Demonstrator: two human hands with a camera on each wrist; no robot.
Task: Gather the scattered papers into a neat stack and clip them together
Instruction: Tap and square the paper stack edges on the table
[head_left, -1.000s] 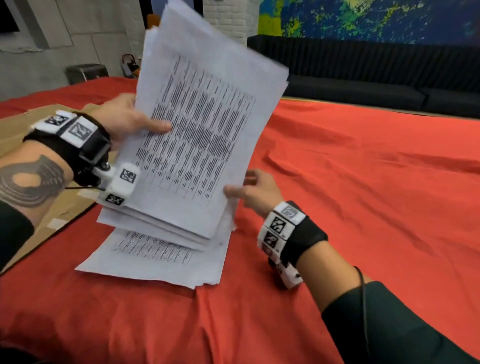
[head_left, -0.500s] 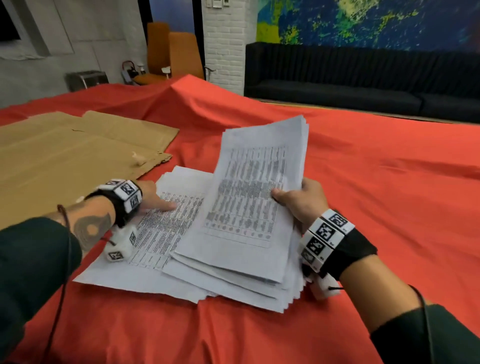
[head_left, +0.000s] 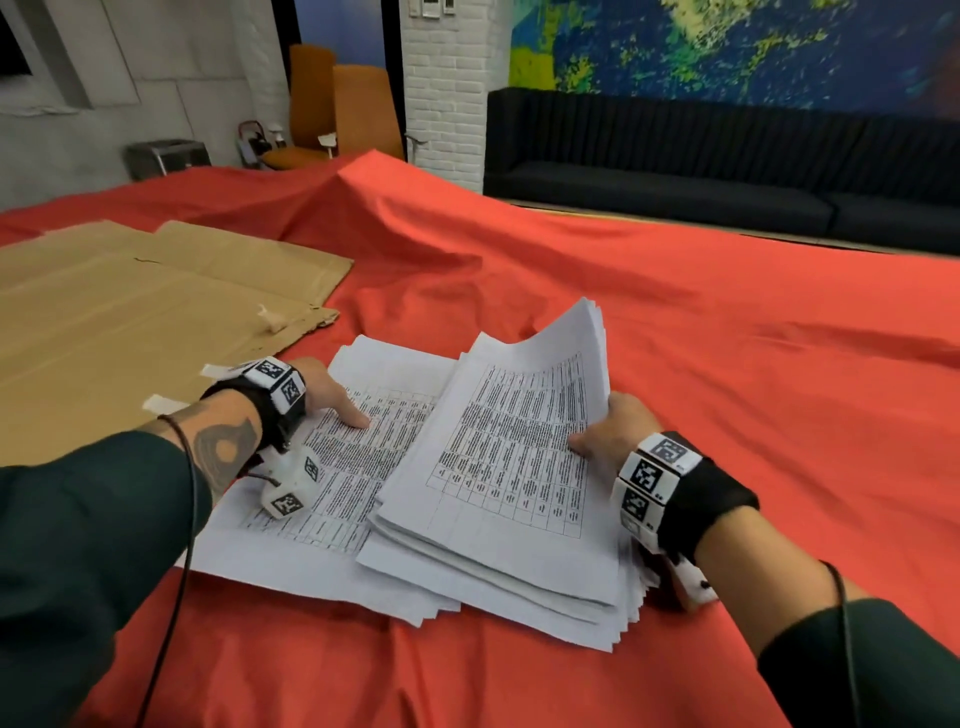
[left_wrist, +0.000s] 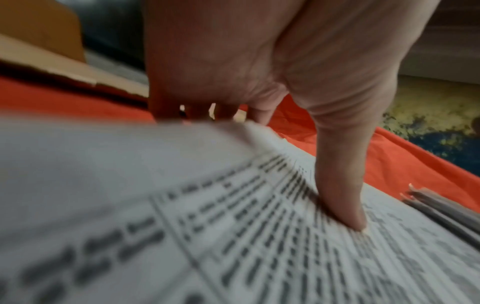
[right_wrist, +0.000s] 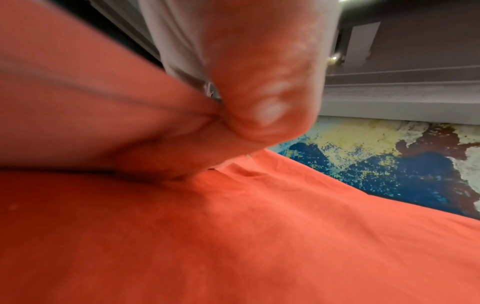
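A thick stack of printed papers (head_left: 509, 467) lies askew on the red cloth, its right side lifted and bent upward. My right hand (head_left: 615, 431) grips that right edge, thumb on top and fingers underneath; in the right wrist view the right hand (right_wrist: 259, 92) pinches the stack (right_wrist: 78, 92) from below. Further printed sheets (head_left: 358, 467) lie flat, partly under the stack's left side. My left hand (head_left: 324, 392) holds their left edge. In the left wrist view the thumb (left_wrist: 342, 185) presses on these sheets (left_wrist: 182, 226) while the fingers (left_wrist: 197, 111) curl behind the edge.
The red cloth (head_left: 727, 364) covers the whole table and rises in a hump at the back. Flat brown cardboard (head_left: 130, 322) lies left of the papers. Beyond the table stand a black sofa (head_left: 727, 171) and orange chairs (head_left: 337, 104).
The stack was upright in my left hand; my right hand took it and laid it down over the flat sheets. My left hand dropped onto the lower sheets and stays there.
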